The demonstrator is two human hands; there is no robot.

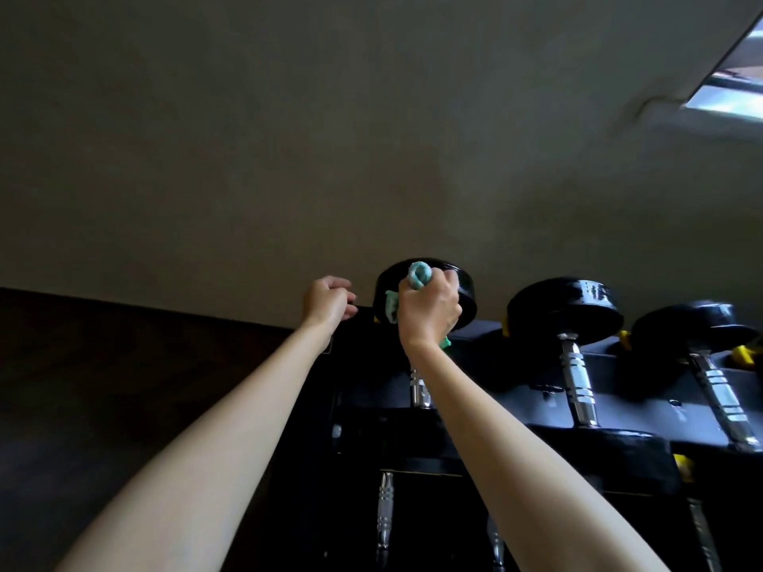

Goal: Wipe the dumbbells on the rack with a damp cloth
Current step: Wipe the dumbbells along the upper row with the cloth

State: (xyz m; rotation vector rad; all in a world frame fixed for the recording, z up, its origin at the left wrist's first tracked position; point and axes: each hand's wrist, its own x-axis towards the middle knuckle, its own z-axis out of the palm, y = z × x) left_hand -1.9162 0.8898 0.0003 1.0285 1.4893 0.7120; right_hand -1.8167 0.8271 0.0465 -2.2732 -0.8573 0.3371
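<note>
A black rack [516, 390] holds black dumbbells with chrome handles. My right hand [429, 311] is shut on a bunched green cloth [419, 275] and presses it against the far head of the leftmost top-row dumbbell [464, 289]. That dumbbell's chrome handle [418, 390] shows below my wrist. My left hand [328, 301] curls over the top left corner of the rack, fingers bent around its edge. Two more dumbbells [565, 307] [697, 324] lie to the right on the same row.
A beige wall [289, 138] rises behind the rack. Dark flooring or panelling [103, 365] lies to the left. Lower rack rows hold more chrome handles [385, 509]. Yellow cradle pieces [743, 355] sit between dumbbells. A bright window edge [726, 88] shows top right.
</note>
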